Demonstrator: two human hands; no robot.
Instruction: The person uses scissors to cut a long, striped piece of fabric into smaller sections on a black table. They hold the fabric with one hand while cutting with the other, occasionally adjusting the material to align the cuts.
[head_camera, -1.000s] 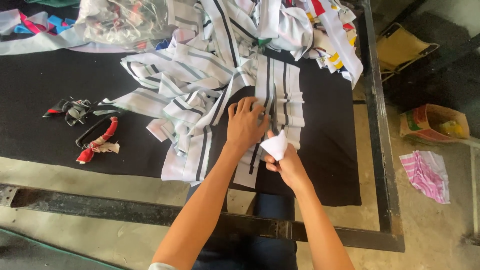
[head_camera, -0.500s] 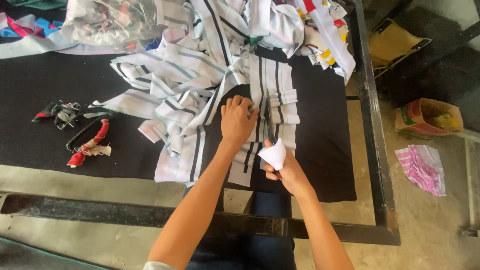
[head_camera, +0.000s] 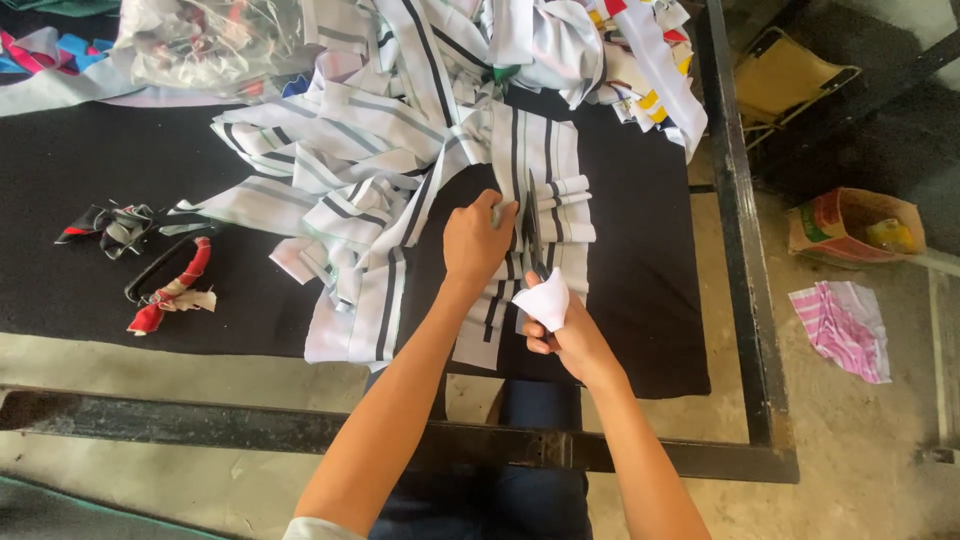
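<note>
A pair of scissors (head_camera: 530, 235) lies along a flat piece of white cloth with dark stripes (head_camera: 535, 200), its blades pointing away from the person and its handle wrapped in white cloth (head_camera: 543, 300). The striped piece sits near the middle of the black-covered bench (head_camera: 90, 160), at the near end of a loose heap of similar striped strips (head_camera: 350, 150). The right hand (head_camera: 565, 335) has its fingers closed around the wrapped handle, gripping the scissors. The left hand (head_camera: 478, 240) rests palm down on the striped cloth just beside the blades, fingers spread flat and pressing on the fabric rather than holding anything. To the left on the bench, well apart from the hands, lie a second pair of scissors with red wrapping (head_camera: 165, 280) and a small bundle of dark scraps (head_camera: 110, 225). At the far edge sits a clear plastic bag of fabric pieces (head_camera: 200, 40), with more coloured cloth (head_camera: 640, 60) spilling over the right corner. The bench has a dark metal frame (head_camera: 735, 250). On the floor to the right are a small open carton (head_camera: 850, 225), a pink striped rag (head_camera: 845, 325) and a yellow seat (head_camera: 785, 75).
</note>
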